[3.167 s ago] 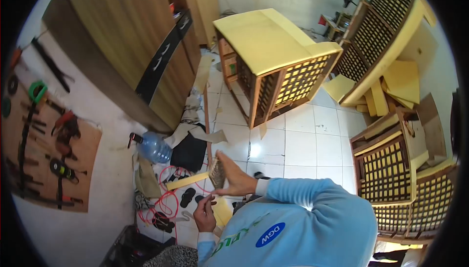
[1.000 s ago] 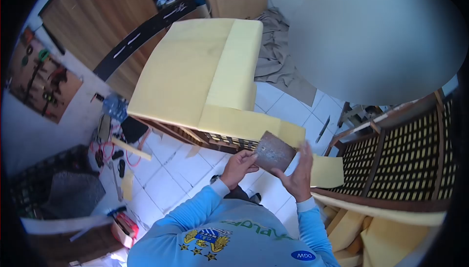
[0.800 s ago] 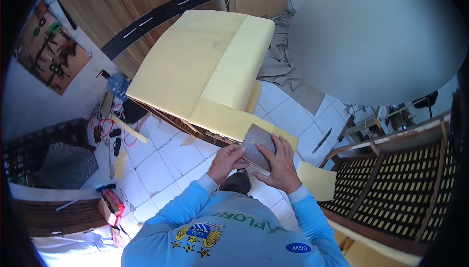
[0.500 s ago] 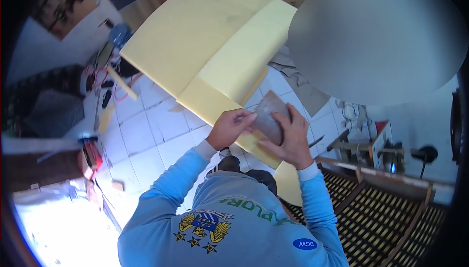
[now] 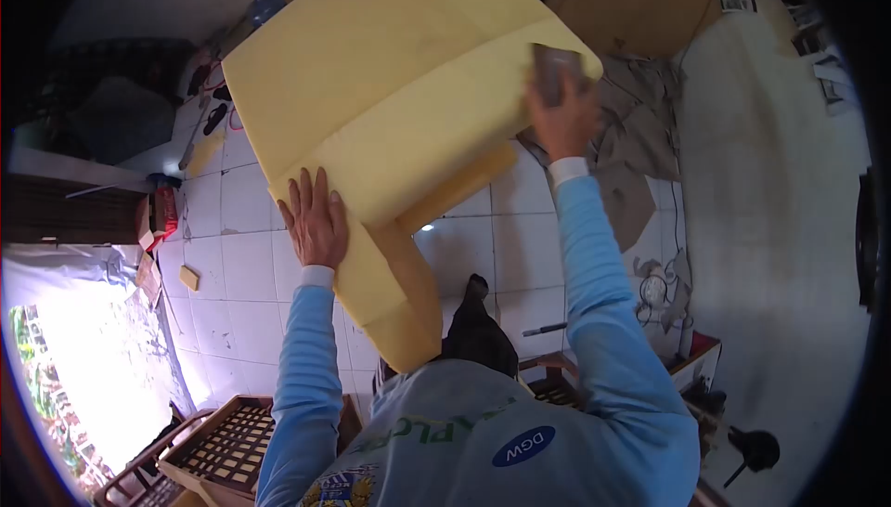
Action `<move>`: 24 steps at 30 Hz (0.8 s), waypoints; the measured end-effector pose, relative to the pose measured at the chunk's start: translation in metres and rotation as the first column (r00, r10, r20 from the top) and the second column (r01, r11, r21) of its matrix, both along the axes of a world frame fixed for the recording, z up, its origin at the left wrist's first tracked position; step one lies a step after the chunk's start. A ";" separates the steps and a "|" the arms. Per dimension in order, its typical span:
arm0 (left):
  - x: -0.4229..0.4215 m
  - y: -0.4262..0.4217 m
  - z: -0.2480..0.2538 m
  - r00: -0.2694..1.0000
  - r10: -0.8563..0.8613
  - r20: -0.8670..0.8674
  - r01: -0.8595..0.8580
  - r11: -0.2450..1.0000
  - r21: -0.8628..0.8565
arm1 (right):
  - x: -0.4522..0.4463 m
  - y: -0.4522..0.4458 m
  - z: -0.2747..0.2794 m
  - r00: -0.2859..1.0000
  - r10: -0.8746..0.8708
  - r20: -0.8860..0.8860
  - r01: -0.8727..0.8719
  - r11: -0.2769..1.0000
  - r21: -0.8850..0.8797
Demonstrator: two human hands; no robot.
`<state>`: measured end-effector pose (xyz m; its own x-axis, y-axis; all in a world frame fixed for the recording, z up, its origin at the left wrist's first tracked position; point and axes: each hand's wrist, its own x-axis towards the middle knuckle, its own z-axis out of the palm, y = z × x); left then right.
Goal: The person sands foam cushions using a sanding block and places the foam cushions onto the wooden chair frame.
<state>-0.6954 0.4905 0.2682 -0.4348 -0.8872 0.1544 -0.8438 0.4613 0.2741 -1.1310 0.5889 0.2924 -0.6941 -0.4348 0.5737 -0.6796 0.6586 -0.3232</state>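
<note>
A large piece of furniture covered in yellow foam stands before me, with a narrower foam-covered arm running toward my body. My left hand lies flat on the foam near its left edge, fingers spread and holding nothing. At the far right end of the foam, my right hand grips a dark, flat rectangular pad. The pad is against or just above the foam; motion blur hides whether they touch.
Grey-brown cloth lies on the tiled floor at the right. A blue water jug stands at the upper left. Webbed wooden frames sit at the lower left. A red box is on the left, and a thin dark tool lies on the floor.
My hands have moved apart. The left, earlier at the pad's edge, now rests on the foam; the right has carried the pad to the foam's far right end. The view has turned.
</note>
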 end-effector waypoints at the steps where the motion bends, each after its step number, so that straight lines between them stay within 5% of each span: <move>1: -0.001 0.002 -0.001 1.000 0.024 0.005 -0.024 1.000 0.000 | -0.027 0.006 0.007 0.996 -0.086 0.012 0.085 0.994 0.062; 6: -0.008 0.003 0.000 0.999 0.023 -0.023 -0.024 0.999 -0.048 | -0.058 -0.003 -0.017 0.954 -0.216 0.207 0.175 0.964 0.198; 8: -0.009 0.005 -0.001 0.999 0.045 0.005 -0.045 0.998 -0.054 | 0.028 -0.003 -0.013 0.962 -0.159 0.221 0.105 0.966 0.235; 10: -0.009 0.003 -0.001 0.999 0.048 0.013 -0.047 0.998 -0.052 | 0.124 0.018 -0.009 0.981 0.152 0.118 -0.177 0.953 0.247; 12: -0.003 0.001 -0.004 0.999 0.033 0.000 -0.033 0.999 -0.036 | 0.174 0.045 -0.005 0.844 0.508 0.170 -0.535 0.818 0.213; 15: 0.000 0.001 -0.008 0.999 0.030 -0.011 -0.030 0.999 -0.033 | 0.093 0.031 0.000 0.923 0.385 -0.020 -0.378 0.913 0.155; 17: 0.002 -0.001 -0.008 0.999 0.022 -0.023 -0.023 0.999 -0.045 | 0.004 0.013 0.005 0.998 0.040 -0.046 -0.035 0.995 0.097; 19: -0.001 0.001 -0.011 0.998 0.019 -0.063 -0.022 0.998 -0.051 | -0.029 0.000 0.007 0.958 -0.251 0.136 0.215 0.948 0.234; 22: 0.000 -0.003 -0.011 0.981 0.023 -0.192 -0.034 0.998 -0.053 | 0.065 -0.003 -0.009 0.979 -0.163 0.126 0.130 0.964 0.234; 24: 0.004 -0.002 -0.014 0.954 0.036 -0.297 -0.040 0.999 -0.007 | 0.170 0.012 -0.026 0.983 0.176 0.052 -0.183 0.968 0.172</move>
<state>-0.6915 0.4885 0.2545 -0.3336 -0.8992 0.2830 -0.7422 0.4356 0.5093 -0.9611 0.6012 0.2667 -0.6147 -0.6455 0.4533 -0.7817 0.5756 -0.2403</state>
